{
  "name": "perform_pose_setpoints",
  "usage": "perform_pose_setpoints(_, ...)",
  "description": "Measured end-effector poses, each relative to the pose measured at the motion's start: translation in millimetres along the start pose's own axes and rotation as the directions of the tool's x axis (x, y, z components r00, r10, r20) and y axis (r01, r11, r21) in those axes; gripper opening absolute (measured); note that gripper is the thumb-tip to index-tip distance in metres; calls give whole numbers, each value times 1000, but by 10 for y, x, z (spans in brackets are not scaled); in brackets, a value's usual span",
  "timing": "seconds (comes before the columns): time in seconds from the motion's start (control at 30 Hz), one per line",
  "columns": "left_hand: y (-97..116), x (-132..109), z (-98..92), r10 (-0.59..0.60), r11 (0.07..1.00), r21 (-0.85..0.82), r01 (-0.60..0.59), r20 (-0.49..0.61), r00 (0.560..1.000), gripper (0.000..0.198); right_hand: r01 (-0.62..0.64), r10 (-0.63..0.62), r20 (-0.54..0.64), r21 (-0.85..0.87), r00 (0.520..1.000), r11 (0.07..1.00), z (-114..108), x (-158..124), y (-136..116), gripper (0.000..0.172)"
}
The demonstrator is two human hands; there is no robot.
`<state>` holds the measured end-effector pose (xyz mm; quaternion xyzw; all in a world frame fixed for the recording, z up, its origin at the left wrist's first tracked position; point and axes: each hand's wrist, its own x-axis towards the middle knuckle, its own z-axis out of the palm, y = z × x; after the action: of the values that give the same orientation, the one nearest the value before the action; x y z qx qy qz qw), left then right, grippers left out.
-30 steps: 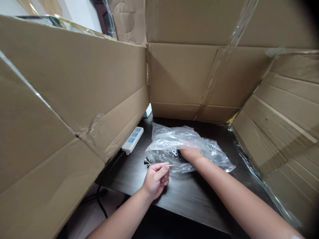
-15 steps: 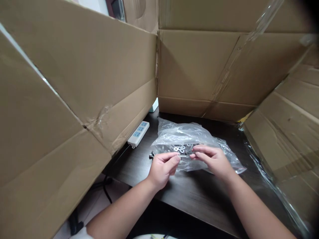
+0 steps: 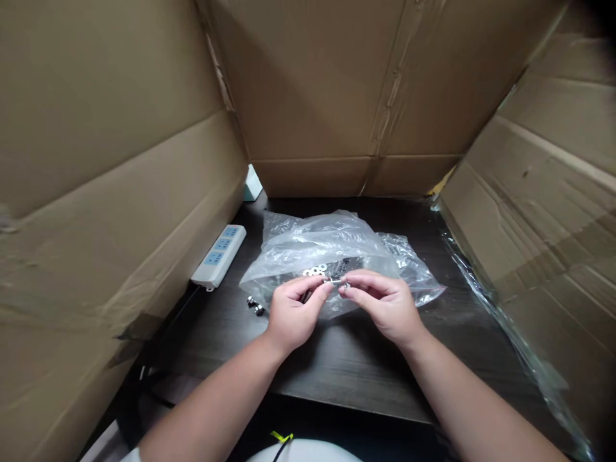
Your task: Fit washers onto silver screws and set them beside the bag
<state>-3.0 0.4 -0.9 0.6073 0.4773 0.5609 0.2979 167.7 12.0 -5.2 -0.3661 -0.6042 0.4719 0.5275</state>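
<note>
My left hand (image 3: 296, 311) pinches a thin, shiny metal screw (image 3: 335, 281) between thumb and forefinger, and it points to the right. Opposite it, my right hand (image 3: 385, 307) is closed in a pinch on a small metal piece (image 3: 347, 285) at the screw's free end; its exact kind is too small to make out. Just behind both hands lies a clear plastic bag (image 3: 317, 240), its mouth toward me. Several flat washers (image 3: 315, 270) show inside, beside dark small hardware. Left of my left hand, small dark-and-silver fasteners (image 3: 255, 306) lie on the table.
A white power strip (image 3: 220, 256) lies along the left cardboard wall (image 3: 144, 173). More cardboard closes off the back (image 3: 312, 176) and right side (image 3: 539, 212) of the dark table (image 3: 356, 372). Under the table's front edge, a black cable with a yellow tag (image 3: 283, 443) shows.
My two hands have come together, and the right fingers now meet the screw's end. The camera view has tilted down and turned right.
</note>
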Motion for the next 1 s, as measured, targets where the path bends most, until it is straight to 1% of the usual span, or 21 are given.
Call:
perform_pose_setpoints(0.13,19,-20,-25,3,1000,-12,-2,51,999,9,50,-50,13,-8,999,999,35,-13,-44,12)
perform_pose_setpoints(0.27,12,-36,-47,-32,999,-42,34,47,998,9,81,-81,10,-51,997,995,58,-27,-51,13)
perform_pose_setpoints(0.47,-5,-45,-53,-133,982,-122,145,100,986,11,106,-108,-18,-89,994,990,59,-40,10,15)
perform_pose_setpoints(0.57,-3,-47,-53,-157,975,-138,173,114,981,12,108,-111,-25,-96,994,989,47,-39,36,16)
perform_pose_setpoints(0.7,-13,-53,-52,-134,981,-122,148,118,984,12,121,-124,-13,-120,992,985,44,-38,44,16)
perform_pose_setpoints(0.83,-12,-59,-50,-41,996,-76,47,79,996,10,117,-117,5,-141,993,983,55,-34,33,16)
perform_pose_setpoints(0.9,-9,-60,-54,-15,998,-61,19,68,998,10,123,-123,9,-140,992,982,59,-33,36,16)
perform_pose_setpoints(1.0,-16,-56,-63,-9,999,-51,14,98,995,11,130,-130,15,-150,991,980,58,-41,59,15)
